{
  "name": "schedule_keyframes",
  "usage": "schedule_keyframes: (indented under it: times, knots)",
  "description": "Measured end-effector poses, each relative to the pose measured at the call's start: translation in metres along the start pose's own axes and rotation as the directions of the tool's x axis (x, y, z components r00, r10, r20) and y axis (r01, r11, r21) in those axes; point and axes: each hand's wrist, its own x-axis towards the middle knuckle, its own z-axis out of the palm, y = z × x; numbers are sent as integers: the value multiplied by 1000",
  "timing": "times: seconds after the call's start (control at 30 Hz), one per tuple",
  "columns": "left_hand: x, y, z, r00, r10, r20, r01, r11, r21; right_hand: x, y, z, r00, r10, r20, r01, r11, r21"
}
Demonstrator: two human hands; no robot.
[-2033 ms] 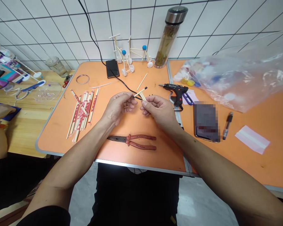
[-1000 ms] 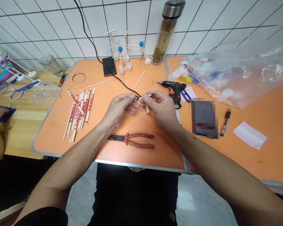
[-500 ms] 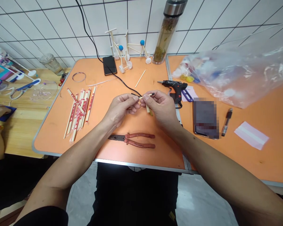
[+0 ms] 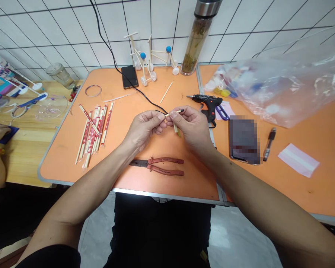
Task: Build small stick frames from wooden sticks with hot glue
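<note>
Fingers (image 4: 161,117) nearly closed, left hand (image 4: 144,128) and right hand (image 4: 190,126) both pinching small wooden sticks (image 4: 175,112) above orange table (image 4: 114,175)

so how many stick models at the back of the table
2: both on the back edge of the orange table, one model on the left, the other just right of it

Here are the person's two hands (image 4: 191,126), one pair of pliers (image 4: 156,166), one glue gun (image 4: 205,103), one marker (image 4: 269,144) and two phones (image 4: 129,76).
</note>
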Motion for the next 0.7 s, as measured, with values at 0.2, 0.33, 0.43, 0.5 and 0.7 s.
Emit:
schedule_keyframes:
  times: [0.2, 0.33, 0.43, 0.5, 0.7]
  knots:
    - [-4, 5, -2, 945, 320, -65, -289, 913, 288, -1, 0, 0, 1000, 19, -21, -19, 999, 31]
    - [-7, 4, -4, 860, 511, -10, -436, 744, 506, -2, -3, 1, 999, 31, -17, -29, 995, 90]
    - [-8, 3, -5, 825, 563, 57, -464, 615, 637, -2, -3, 1, 1000, 28, -13, -27, 995, 99]
    - [-8, 3, -4, 805, 582, 111, -492, 552, 673, -2, -3, 1, 999, 32, -7, -31, 995, 91]
    - [-11, 5, -4, 781, 606, 153, -497, 454, 740, -2, -2, 3, 999, 46, 8, -46, 994, 96]
